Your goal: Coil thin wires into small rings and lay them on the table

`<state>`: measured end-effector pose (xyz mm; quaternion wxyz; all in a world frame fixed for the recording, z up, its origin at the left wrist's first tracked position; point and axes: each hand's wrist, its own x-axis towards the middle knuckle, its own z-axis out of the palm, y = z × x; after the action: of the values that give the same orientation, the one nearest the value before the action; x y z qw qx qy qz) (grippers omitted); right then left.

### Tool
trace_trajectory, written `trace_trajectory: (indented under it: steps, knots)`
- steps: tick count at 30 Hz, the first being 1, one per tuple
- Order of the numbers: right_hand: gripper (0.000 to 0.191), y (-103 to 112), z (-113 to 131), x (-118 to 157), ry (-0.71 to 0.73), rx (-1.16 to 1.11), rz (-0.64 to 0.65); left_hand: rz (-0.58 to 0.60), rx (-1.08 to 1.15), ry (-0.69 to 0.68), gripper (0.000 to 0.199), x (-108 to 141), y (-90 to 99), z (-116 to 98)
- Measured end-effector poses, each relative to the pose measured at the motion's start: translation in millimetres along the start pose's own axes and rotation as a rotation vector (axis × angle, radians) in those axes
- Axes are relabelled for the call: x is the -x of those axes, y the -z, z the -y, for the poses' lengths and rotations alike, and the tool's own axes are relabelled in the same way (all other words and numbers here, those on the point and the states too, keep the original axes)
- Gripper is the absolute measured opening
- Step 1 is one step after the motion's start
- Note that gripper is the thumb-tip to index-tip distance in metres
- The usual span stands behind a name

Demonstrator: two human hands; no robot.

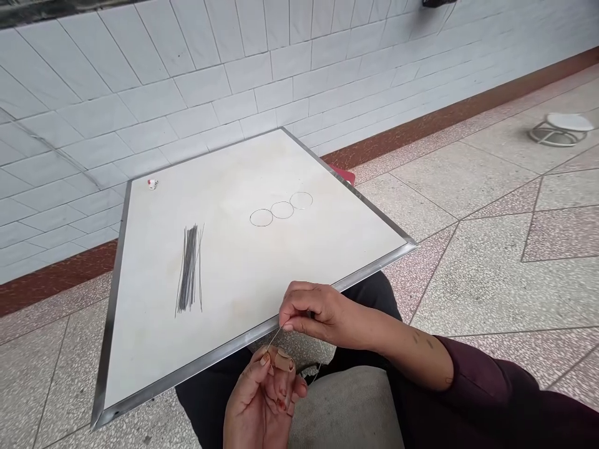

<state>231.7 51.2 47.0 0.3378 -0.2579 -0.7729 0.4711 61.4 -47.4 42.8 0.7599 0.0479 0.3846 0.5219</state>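
Observation:
My left hand (264, 393) is palm up near the table's front edge, its thumb and a finger pinching a thin wire (275, 337). One of its fingers wears a tan wrap. Just above and to the right, my right hand (313, 312) grips the same wire between thumb and fingertips. Part of the wire seems to curve down behind the right hand over my lap. On the white table (234, 280) lie three thin wire rings (272, 216) in a slanting row, side by side. A bundle of straight dark wires (188, 268) rests to their left.
A metal strip (253, 337) edges the table, which stands close to a white tiled wall (196, 87). A small red-and-white object (152, 184) sits near the far left corner. A low white stool (561, 128) stands on the floor at far right.

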Motion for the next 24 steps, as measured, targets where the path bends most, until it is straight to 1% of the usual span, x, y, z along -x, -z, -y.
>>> trace_trajectory:
  steps: [5,9,13,16,18,21,24]
  knots:
    - [0.006,-1.9,-0.1,-2.2,-0.039,-0.017,0.028,0.008,-0.057,-0.022,0.023,-3.3,5.9,0.3]
    - [0.009,-3.5,-1.0,-3.5,-0.008,0.002,0.057,0.032,-0.085,-0.014,0.021,-3.1,8.8,1.0]
    - [0.011,-2.8,-2.0,-5.3,0.063,0.005,0.096,0.026,-0.119,0.007,0.027,0.6,5.9,-1.0]
    - [0.012,-2.3,-2.7,-6.3,0.051,0.007,0.116,-0.013,-0.161,0.042,0.026,2.6,2.3,-3.1]
    - [0.013,-2.7,-3.9,-6.3,0.034,-0.018,0.135,-0.022,-0.155,0.036,0.024,2.1,2.0,-3.3]
    - [0.016,-4.4,-6.6,-5.8,0.031,-0.081,0.175,0.006,-0.138,0.020,0.024,-0.7,5.3,-1.1]
    - [0.017,-5.5,-8.2,-6.1,0.045,-0.114,0.223,0.014,-0.155,0.044,0.024,-2.8,9.6,2.2]
